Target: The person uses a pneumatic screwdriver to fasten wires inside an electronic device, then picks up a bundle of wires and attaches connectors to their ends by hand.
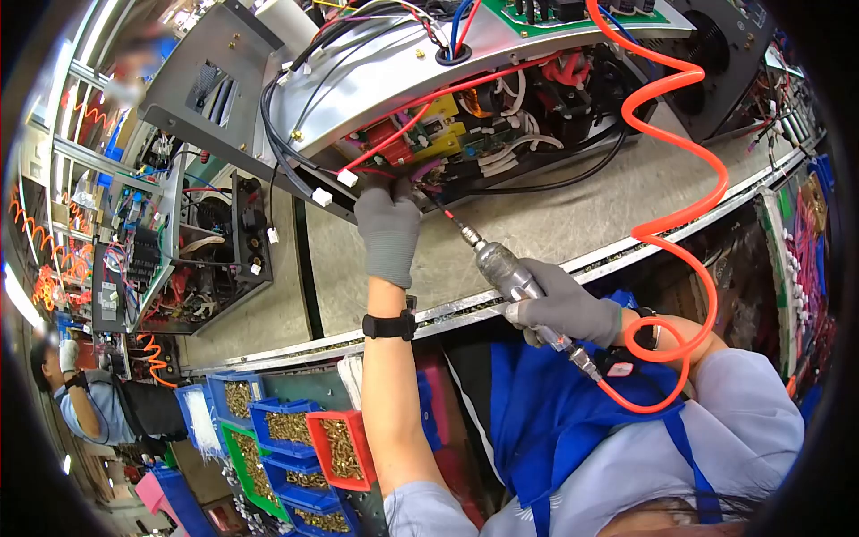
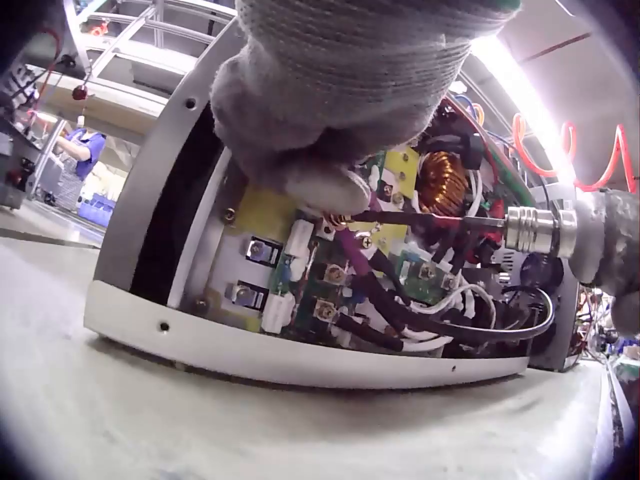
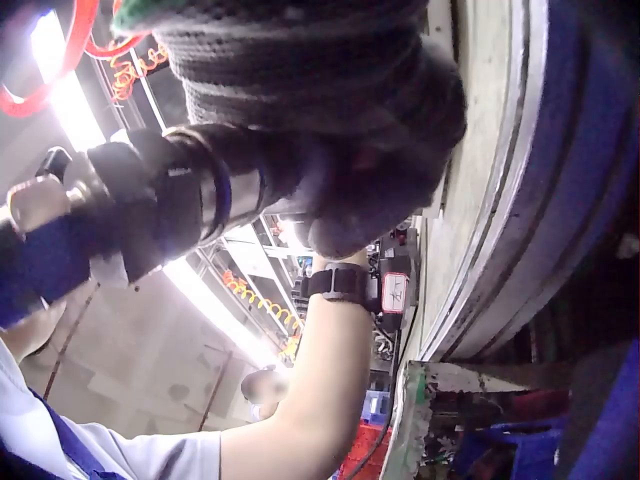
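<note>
A gloved left hand [image 1: 390, 224] reaches into the open side of a metal-cased electrical unit [image 2: 300, 365]. In the left wrist view, its curled fingers [image 2: 330, 190] pinch a small brass-coloured screw [image 2: 335, 218] at the tip of a long driver bit [image 2: 430, 217], beside a purple-sleeved cable [image 2: 352, 252]; the fingers partly hide the screw. The gloved right hand [image 1: 565, 302] grips a silver air screwdriver [image 1: 506, 268], tilted with its bit pointing up and left into the unit. In the right wrist view, the right hand [image 3: 330, 130] is wrapped round the tool's dark body.
An orange coiled air hose [image 1: 684, 134] runs from the tool up across the right side. White connectors [image 1: 322, 196] hang from the unit's front. Blue, green and red bins [image 1: 369, 447] of brass screws stand below the bench edge. Another unit and a person [image 1: 98, 407] are at left.
</note>
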`<state>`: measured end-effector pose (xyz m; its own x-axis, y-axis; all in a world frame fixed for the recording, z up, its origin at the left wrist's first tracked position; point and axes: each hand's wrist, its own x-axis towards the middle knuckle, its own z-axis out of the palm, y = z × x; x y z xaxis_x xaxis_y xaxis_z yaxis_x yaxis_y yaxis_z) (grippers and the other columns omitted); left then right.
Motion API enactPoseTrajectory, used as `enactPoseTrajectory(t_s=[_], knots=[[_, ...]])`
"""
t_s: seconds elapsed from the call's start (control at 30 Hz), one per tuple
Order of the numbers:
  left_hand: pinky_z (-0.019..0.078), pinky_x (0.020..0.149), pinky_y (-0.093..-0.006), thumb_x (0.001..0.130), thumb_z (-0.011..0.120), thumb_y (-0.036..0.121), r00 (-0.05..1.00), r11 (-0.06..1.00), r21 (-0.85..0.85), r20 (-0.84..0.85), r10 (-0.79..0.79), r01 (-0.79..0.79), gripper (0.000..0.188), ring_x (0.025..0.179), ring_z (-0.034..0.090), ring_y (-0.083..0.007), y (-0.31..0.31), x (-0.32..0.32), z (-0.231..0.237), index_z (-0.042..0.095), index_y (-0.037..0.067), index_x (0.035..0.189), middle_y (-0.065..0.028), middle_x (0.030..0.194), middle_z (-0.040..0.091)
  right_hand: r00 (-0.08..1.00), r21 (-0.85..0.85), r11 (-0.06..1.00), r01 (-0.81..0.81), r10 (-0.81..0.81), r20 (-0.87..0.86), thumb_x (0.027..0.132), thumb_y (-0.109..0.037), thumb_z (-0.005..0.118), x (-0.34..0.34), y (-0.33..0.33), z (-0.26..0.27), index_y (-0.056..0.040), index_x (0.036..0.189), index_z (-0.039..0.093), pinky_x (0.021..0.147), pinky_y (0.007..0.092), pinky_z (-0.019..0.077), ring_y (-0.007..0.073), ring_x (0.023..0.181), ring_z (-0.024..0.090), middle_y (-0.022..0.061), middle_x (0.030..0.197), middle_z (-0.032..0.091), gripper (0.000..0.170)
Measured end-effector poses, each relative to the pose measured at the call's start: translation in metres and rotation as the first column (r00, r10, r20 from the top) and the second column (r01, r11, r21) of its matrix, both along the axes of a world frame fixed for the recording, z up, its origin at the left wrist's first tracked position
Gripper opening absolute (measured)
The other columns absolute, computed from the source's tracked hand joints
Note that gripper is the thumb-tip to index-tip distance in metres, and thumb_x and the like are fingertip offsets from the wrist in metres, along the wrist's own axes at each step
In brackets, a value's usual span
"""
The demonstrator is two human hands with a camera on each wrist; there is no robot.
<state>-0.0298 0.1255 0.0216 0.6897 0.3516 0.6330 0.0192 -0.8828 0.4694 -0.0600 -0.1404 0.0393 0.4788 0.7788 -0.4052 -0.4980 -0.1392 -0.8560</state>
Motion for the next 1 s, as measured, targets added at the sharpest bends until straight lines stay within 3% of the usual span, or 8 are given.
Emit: enactPoseTrajectory(t_s=[0.13,0.23,0.33,0.5,0.63,0.83,0.93,1.0], knots=[[0.0480,0.055,-0.0404,0.091,0.061,0.017,0.999,0.999,-0.050,-0.046,0.010,-0.012,0.020,0.059,0.065,-0.0344,0.001,0.002,-0.004,0.065,-0.003,0.085,-0.0214,0.068,0.064,0.998,0.021,0.999,0.030,-0.031,0.046,0.080,-0.018,0.071,-0.005,0.009,-0.010,0.0010,0.114,0.046,0.046,0.0297,0.0493,0.0140,0.053,0.060,0.0077,0.078,0.056,0.046],[0.0487,0.069,-0.0477,0.089,0.059,0.011,0.976,0.977,-0.211,-0.219,-0.009,-0.038,0.016,0.083,0.061,-0.0464,0.006,0.004,-0.010,0.062,0.001,0.101,-0.0249,0.085,0.065,0.999,0.033,0.998,0.047,-0.047,0.020,0.080,-0.019,0.071,-0.008,0.012,-0.015,0.0003,0.113,0.046,0.046,0.0294,0.0491,0.0137,0.053,0.059,0.0076,0.079,0.055,0.045],[0.0479,0.057,-0.0424,0.093,0.057,0.016,0.995,0.990,-0.136,-0.099,0.016,-0.029,0.020,0.060,0.064,-0.0367,0.002,0.006,-0.014,0.063,-0.002,0.085,-0.0212,0.067,0.063,0.997,0.036,0.997,0.071,-0.071,-0.004,0.080,-0.019,0.071,-0.013,0.014,-0.017,-0.0004,0.110,0.046,0.046,0.0293,0.0492,0.0134,0.053,0.059,0.0075,0.078,0.055,0.043],[0.0476,0.068,-0.0488,0.090,0.056,0.012,0.987,0.999,-0.029,-0.161,0.031,-0.036,0.014,0.077,0.061,-0.0442,-0.005,0.002,-0.002,0.061,0.000,0.096,-0.0235,0.079,0.064,0.997,0.036,0.996,0.080,-0.080,-0.010,0.082,-0.018,0.068,-0.018,0.019,-0.018,-0.0011,0.120,0.045,0.048,0.0282,0.0502,0.0141,0.056,0.061,0.0070,0.079,0.057,0.047],[0.0483,0.074,-0.0510,0.089,0.055,0.010,0.971,0.996,-0.040,-0.231,0.063,-0.074,0.014,0.086,0.061,-0.0457,-0.009,0.002,-0.003,0.061,0.001,0.099,-0.0248,0.089,0.064,0.990,0.054,0.989,0.135,-0.133,-0.042,0.081,-0.016,0.069,-0.024,0.025,-0.018,-0.0013,0.113,0.046,0.048,0.0280,0.0498,0.0130,0.055,0.060,0.0065,0.079,0.056,0.041],[0.0499,0.078,-0.0526,0.087,0.063,0.019,0.993,0.996,0.024,-0.070,0.093,-0.091,0.034,0.096,0.059,-0.0485,-0.023,-0.003,-0.027,0.055,0.002,0.114,-0.0271,0.111,0.058,0.950,0.139,0.971,0.196,-0.153,-0.271,0.083,-0.021,0.066,-0.031,0.029,-0.004,-0.0020,0.106,0.049,0.046,0.0267,0.0482,0.0135,0.053,0.059,0.0073,0.077,0.057,0.035],[0.0509,0.078,-0.0525,0.083,0.069,0.029,0.937,0.991,-0.085,-0.343,0.072,-0.107,0.054,0.098,0.060,-0.0483,-0.020,-0.003,-0.023,0.047,0.004,0.126,-0.0265,0.117,0.056,0.949,0.147,0.964,0.219,-0.175,-0.264,0.084,-0.025,0.061,-0.036,0.031,0.000,-0.0030,0.110,0.049,0.045,0.0264,0.0482,0.0149,0.053,0.061,0.0078,0.076,0.061,0.035],[0.0506,0.078,-0.0490,0.081,0.073,0.033,0.959,0.989,-0.058,-0.258,0.119,-0.138,0.059,0.097,0.060,-0.0443,-0.026,-0.003,-0.031,0.047,0.004,0.126,-0.0243,0.115,0.058,0.948,0.157,0.962,0.222,-0.176,-0.264,0.084,-0.024,0.059,-0.037,0.033,0.001,-0.0033,0.111,0.049,0.045,0.0267,0.0487,0.0154,0.053,0.062,0.0080,0.075,0.062,0.035]])
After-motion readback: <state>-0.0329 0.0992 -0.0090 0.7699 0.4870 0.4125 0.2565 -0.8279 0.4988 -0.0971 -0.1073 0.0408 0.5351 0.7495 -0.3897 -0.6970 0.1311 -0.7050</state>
